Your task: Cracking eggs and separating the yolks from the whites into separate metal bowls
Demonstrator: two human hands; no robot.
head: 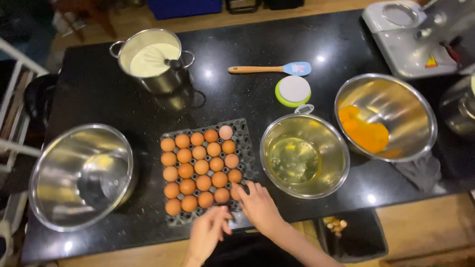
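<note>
A dark egg tray [246, 143] on the black counter holds several brown eggs [200, 166]. My right hand [259, 206] rests at the tray's near right corner, fingers spread over the egg nearest that corner; whether it grips the egg is unclear. My left hand [208, 233] hovers at the tray's near edge, fingers loosely curled, holding nothing. Right of the tray stands a steel bowl of egg whites [304, 155]. Further right, a bigger steel bowl [386, 116] contains yolks.
An empty steel bowl [81, 176] sits left of the tray. A pot of white cream with a whisk [151, 59] stands at the back left. A spatula [269, 69], a green-rimmed lid [293, 91], a scale [410, 29] and a bin [351, 232] below the counter edge.
</note>
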